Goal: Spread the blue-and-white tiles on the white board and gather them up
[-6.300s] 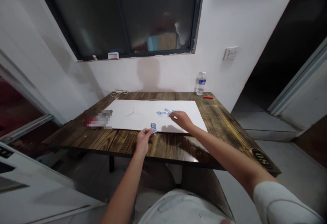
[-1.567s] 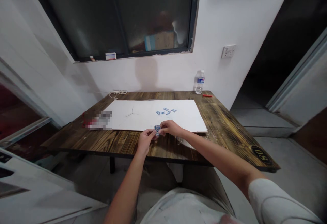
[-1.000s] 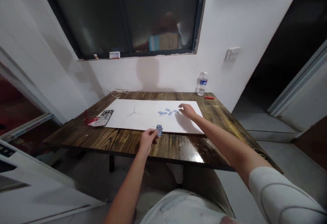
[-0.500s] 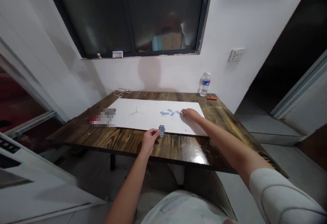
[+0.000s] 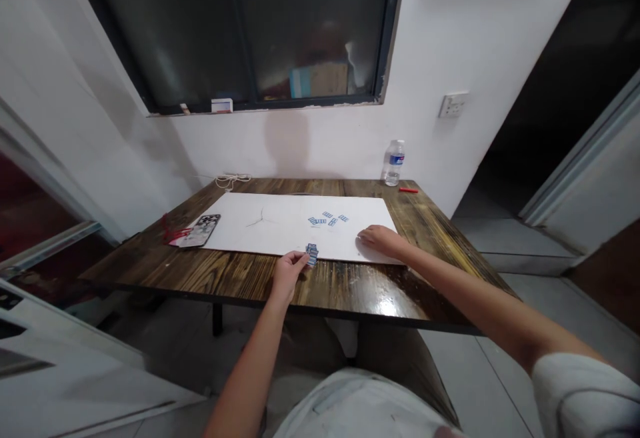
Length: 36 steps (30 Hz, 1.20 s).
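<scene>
My left hand [image 5: 289, 274] is closed at the front edge of the white board [image 5: 240, 231], thumb and fingers pinching a small fanned bunch of blue-and-white cards [image 5: 312, 254]. On the right part of the board, my right hand [image 5: 381, 239] rests low with its fingers loosely bent toward the left; nothing shows in them. Several small blue-striped cards lie loosely grouped on the board beyond both hands. The card nearest my right hand [image 5: 343, 218] lies apart from its fingertips. Another card [image 5: 321, 221] is at the left side of the group.
The board lies on a dark wooden table [image 5: 240, 278]. A patterned phone-like object [image 5: 204, 231] and a red item [image 5: 177, 233] are at its left end. Toward the back stand a water bottle [image 5: 395, 163], a red pen [image 5: 409, 190] and a coiled white cable [image 5: 233, 179].
My right hand has drawn back from the rightmost card, toward me and slightly right. That card now lies uncovered. My left hand keeps its bunch in nearly the same place.
</scene>
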{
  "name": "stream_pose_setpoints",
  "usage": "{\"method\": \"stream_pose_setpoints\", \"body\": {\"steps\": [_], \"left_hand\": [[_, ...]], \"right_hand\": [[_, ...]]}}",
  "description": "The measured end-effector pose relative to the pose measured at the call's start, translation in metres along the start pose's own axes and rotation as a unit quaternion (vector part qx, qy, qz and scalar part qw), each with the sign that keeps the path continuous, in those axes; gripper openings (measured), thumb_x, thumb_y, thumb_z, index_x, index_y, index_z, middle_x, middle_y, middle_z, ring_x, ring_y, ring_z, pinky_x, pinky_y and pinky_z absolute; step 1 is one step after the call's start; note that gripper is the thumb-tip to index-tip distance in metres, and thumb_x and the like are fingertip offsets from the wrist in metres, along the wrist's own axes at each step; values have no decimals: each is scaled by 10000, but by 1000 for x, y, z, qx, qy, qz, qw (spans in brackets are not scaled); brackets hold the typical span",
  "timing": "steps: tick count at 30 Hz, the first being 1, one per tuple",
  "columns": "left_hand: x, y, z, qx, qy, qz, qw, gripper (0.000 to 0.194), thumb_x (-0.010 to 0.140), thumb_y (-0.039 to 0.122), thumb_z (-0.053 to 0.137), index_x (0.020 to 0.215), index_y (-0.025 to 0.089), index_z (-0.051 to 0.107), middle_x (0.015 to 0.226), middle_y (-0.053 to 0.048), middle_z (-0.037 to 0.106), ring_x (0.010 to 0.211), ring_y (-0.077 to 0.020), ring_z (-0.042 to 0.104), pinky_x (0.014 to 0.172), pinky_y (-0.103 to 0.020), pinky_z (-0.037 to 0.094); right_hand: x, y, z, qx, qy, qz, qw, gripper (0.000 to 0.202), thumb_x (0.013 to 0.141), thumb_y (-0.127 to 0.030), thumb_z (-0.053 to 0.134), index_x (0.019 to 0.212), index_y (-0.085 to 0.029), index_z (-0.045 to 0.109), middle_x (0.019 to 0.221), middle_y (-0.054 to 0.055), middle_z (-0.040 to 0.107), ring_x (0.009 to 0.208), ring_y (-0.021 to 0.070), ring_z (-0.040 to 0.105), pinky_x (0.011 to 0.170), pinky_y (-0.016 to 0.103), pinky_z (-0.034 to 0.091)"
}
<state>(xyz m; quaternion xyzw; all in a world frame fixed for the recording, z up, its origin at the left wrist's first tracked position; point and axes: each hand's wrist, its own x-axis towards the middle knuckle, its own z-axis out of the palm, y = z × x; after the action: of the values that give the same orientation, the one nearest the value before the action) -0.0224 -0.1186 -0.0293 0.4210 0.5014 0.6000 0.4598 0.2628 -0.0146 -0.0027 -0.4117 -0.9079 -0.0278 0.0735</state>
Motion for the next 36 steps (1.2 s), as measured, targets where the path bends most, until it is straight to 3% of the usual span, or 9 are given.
{"method": "stream_pose_setpoints", "body": {"steps": [3, 9, 16, 22, 29, 36], "left_hand": [[0, 0, 0, 1, -2, -2, 1000, 367, 566, 431, 814, 719, 134, 663, 603, -23, 665, 505, -120, 612, 416, -172, 393], [1, 1, 0, -3, 1, 3, 1000, 372, 557, 424, 823, 725, 132, 666, 611, -24, 670, 519, -122, 626, 442, -173, 419], [2, 1, -1, 0, -3, 2, 1000, 385, 567, 434, 818, 750, 135, 659, 603, -19, 662, 513, -120, 616, 439, -176, 431], [2, 1, -1, 14, -2, 10, 1000, 395, 573, 446, 814, 753, 129, 663, 602, -26, 661, 497, -111, 600, 431, -170, 418], [0, 5, 2, 11, 6, -5, 1000, 418, 542, 464, 820, 745, 135, 662, 608, -21, 661, 503, -125, 610, 407, -175, 411], [-3, 7, 4, 15, 9, 8, 1000, 387, 532, 446, 829, 695, 135, 666, 611, -28, 669, 516, -125, 617, 463, -191, 452]], "right_hand": [[-20, -2, -1, 36, 30, -57, 997, 266, 933, -280, 478, 1057, -152, 674, 989, 130, 702, 952, 215, 635, 841, 289, 448], [-50, -6, -4, 64, 42, -66, 995, 308, 862, -371, 600, 1095, -180, 664, 1041, 106, 695, 999, 235, 620, 868, 322, 458], [-70, -12, 0, 76, 69, -74, 992, 248, 904, -230, 512, 1097, -188, 663, 1004, 96, 691, 964, 219, 612, 856, 320, 455], [-80, -11, -1, 122, 95, -65, 986, 210, 908, -233, 507, 923, -191, 712, 880, 79, 700, 866, 204, 618, 827, 311, 453], [-74, -34, -12, 247, 128, 4, 960, 199, 876, -318, 552, 826, -207, 709, 779, 45, 707, 725, 170, 626, 687, 259, 444], [-36, -81, -18, 432, 142, 47, 889, 300, 782, -483, 630, 715, -195, 679, 651, 18, 672, 608, 150, 572, 573, 245, 410]]}}
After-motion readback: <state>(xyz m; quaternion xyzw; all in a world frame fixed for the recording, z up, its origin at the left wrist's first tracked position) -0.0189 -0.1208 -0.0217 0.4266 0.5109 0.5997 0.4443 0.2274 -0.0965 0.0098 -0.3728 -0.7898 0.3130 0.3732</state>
